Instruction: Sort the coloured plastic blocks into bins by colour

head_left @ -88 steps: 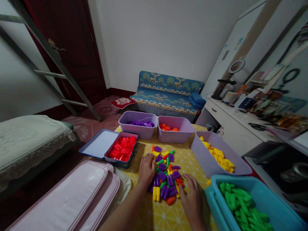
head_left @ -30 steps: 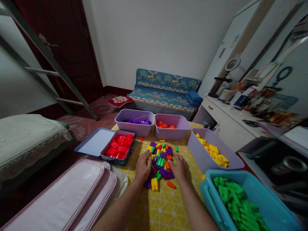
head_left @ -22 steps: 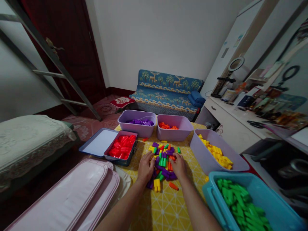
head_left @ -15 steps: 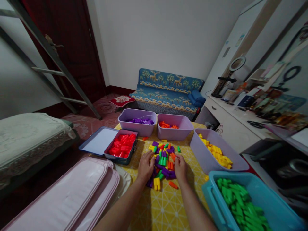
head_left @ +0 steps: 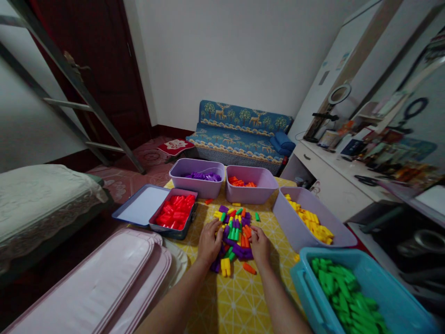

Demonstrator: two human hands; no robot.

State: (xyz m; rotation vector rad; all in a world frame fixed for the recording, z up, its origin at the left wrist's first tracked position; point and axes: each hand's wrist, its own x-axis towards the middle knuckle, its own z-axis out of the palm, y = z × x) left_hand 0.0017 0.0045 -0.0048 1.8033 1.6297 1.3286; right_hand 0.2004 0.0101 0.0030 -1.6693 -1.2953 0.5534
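Left hand [head_left: 209,241] lay flat, fingers spread, on left edge of mixed pile of coloured blocks [head_left: 234,232]. Right hand [head_left: 260,245] curled loosely on pile's right edge; grip on any block unclear. Since three seconds earlier, hands had drawn closer, pile tighter, centred on yellow tablecloth [head_left: 239,301]. Around: red-block tin [head_left: 174,215], purple bin [head_left: 197,177], orange bin [head_left: 251,184], yellow bin [head_left: 309,222], green bin [head_left: 347,292].
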